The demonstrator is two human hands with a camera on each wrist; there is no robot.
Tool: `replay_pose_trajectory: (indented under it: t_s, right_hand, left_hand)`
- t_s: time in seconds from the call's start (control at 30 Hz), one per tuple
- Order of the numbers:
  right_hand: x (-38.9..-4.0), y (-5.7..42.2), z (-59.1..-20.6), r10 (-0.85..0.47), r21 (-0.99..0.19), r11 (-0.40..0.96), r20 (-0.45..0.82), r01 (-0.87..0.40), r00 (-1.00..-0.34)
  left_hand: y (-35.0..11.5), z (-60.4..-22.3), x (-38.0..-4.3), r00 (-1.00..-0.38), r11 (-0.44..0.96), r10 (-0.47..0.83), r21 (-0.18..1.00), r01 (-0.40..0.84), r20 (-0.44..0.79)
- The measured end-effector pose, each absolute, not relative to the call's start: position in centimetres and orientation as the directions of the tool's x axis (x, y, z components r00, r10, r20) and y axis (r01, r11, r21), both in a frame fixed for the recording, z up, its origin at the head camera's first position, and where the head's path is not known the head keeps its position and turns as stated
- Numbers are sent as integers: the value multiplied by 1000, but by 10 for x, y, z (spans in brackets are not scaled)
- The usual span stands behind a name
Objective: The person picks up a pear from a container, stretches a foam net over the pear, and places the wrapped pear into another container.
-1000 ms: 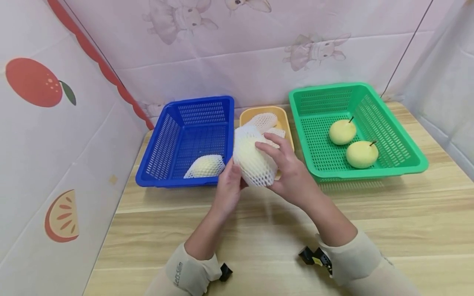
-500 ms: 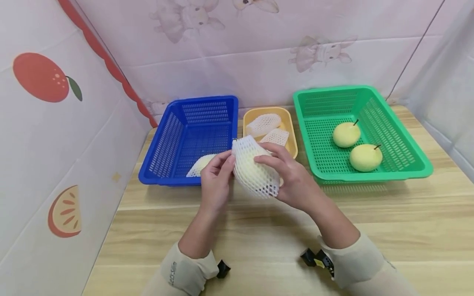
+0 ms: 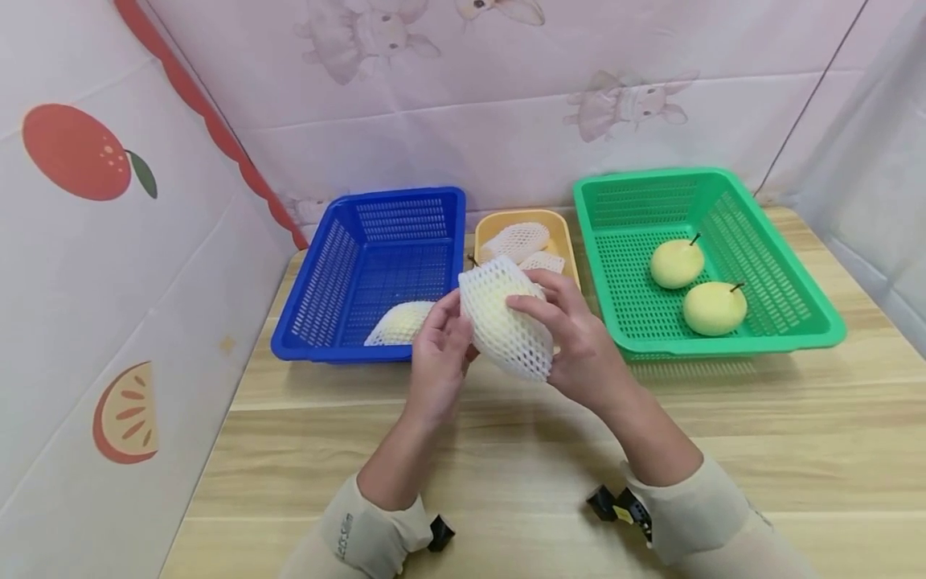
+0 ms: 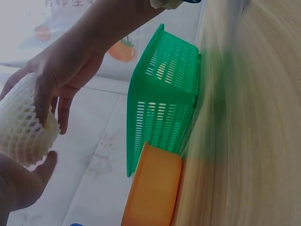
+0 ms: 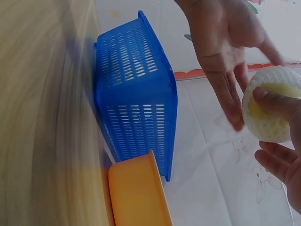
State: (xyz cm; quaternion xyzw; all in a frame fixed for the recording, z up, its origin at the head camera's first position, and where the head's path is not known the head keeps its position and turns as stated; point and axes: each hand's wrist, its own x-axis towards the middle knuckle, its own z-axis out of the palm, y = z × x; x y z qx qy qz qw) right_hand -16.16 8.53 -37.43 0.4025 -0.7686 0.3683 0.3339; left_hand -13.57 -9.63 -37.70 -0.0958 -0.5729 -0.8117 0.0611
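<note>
In the head view, a pear in a white foam net (image 3: 506, 318) is held up over the table, its stem poking out at the upper left. My right hand (image 3: 579, 346) grips it from the right, thumb and fingers spread round the net. On the other side, my left hand (image 3: 440, 354) touches the net near its upper-left rim; the right wrist view shows these left fingers (image 5: 223, 92) fairly straight and blurred beside the fruit. Another netted pear (image 3: 399, 324) lies in the blue basket (image 3: 297, 346). Two bare pears, a back one (image 3: 676, 263) and a front one (image 3: 714, 309), sit in the green basket (image 3: 723, 344).
Between the baskets stands a small yellow-orange tray (image 3: 571, 261) with foam nets (image 3: 517, 241) in it, partly hidden by the right hand. All stand on a wooden table (image 3: 521, 482) against a cloth-covered wall (image 3: 434, 145). Black wrist devices show at both cuffs.
The left hand first moved off the net to the left, then came back against its side. The netted pear shifted slightly right and tilted, and its stem came into view at the top.
</note>
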Motion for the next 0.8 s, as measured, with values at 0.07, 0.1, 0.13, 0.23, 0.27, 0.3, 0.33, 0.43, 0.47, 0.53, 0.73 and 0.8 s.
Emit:
replay_pose_trajectory:
  t_s: [0.07, 0.1, 0.13, 0.23, 0.27, 0.3, 0.33, 0.43, 0.47, 0.53, 0.73, 0.8]
  right_hand:
    - [-161, 84, -374, -392, -292, 412, 799, -863, -457]
    - [-160, 83, -373, -405, -293, 414, 789, -862, -463]
    - [-160, 83, -372, -421, -298, 414, 775, -860, -471]
    - [-158, 87, -369, -487, -369, 375, 702, -850, -519]
    - [-158, 90, -367, -511, -414, 345, 670, -843, -538]
    - [-158, 92, -365, -533, -471, 302, 637, -829, -556]
    - [-157, 96, -363, -552, -535, 256, 603, -805, -576]
    - [-157, 102, -358, -567, -729, 134, 499, -672, -655]
    - [-157, 102, -358, -554, -776, 117, 467, -620, -689]
    - [-157, 100, -358, -508, -835, 124, 410, -536, -758]
    - [-156, 88, -364, -360, -879, 132, 388, -458, -848]
    - [-155, 85, -366, -329, -877, 102, 416, -469, -848]
  left_hand:
    - [-96, -378, -135, -973, -341, 58, 921, 190, 223]
    - [-96, -378, -135, -973, -338, 76, 924, 180, 218]
    - [-96, -379, -136, -974, -337, 82, 925, 174, 213]
    - [-97, -380, -138, -977, -351, 61, 921, 172, 206]
    - [-98, -380, -138, -979, -360, 45, 917, 171, 201]
    - [-99, -380, -139, -980, -365, 30, 915, 171, 195]
    - [-99, -379, -140, -981, -370, 16, 913, 174, 194]
    - [-100, -377, -140, -980, -360, 1, 915, 183, 197]
    - [-100, -377, -140, -980, -350, 7, 918, 184, 199]
    - [-99, -377, -139, -978, -321, 32, 929, 185, 206]
    - [-98, -378, -138, -960, -282, 108, 934, 218, 257]
    - [-98, -378, -138, -957, -264, 116, 937, 228, 266]
